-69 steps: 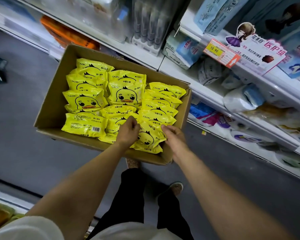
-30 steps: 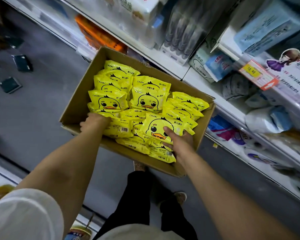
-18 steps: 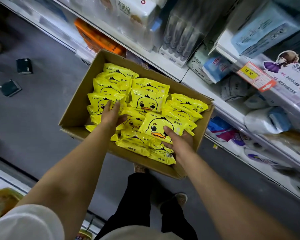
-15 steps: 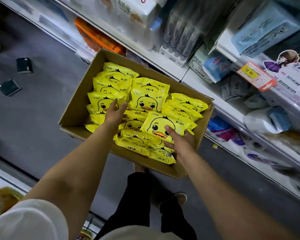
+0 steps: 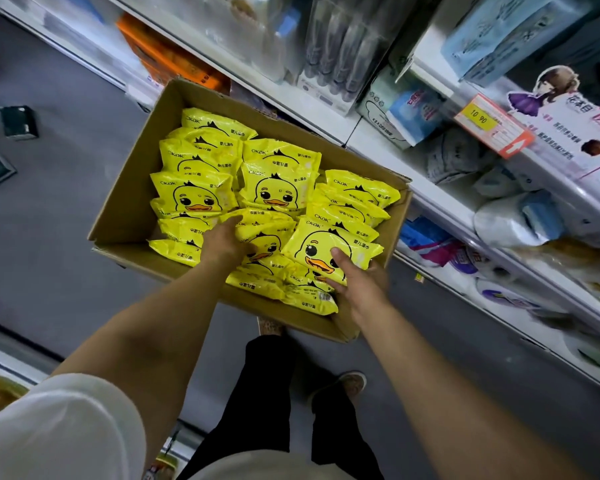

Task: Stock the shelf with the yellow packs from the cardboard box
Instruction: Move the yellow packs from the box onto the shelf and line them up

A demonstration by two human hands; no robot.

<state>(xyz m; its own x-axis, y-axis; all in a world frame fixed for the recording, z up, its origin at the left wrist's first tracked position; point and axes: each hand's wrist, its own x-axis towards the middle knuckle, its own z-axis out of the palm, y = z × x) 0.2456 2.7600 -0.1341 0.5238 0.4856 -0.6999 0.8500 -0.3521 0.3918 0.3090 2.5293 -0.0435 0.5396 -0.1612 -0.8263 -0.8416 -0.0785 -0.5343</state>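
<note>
At the near right corner of the cardboard box (image 5: 125,199), our right hand (image 5: 359,285) pinches a yellow pack (image 5: 329,249) while the left hand (image 5: 222,242) spreads over its neighbours; we should lift it flat, holding the others down.

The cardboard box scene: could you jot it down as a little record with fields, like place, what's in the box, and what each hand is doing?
place: shop aisle beside a white shelf of packaged goods
container: open cardboard box, its far edge against the shelf
contents: many yellow packs printed with a duck face, lying in overlapping rows
left hand: reaches into the box, fingers on a pack in the middle row
right hand: grips one duck pack, thumb on its front
price tag: reads 10.90, on the shelf edge
floor: grey
</note>
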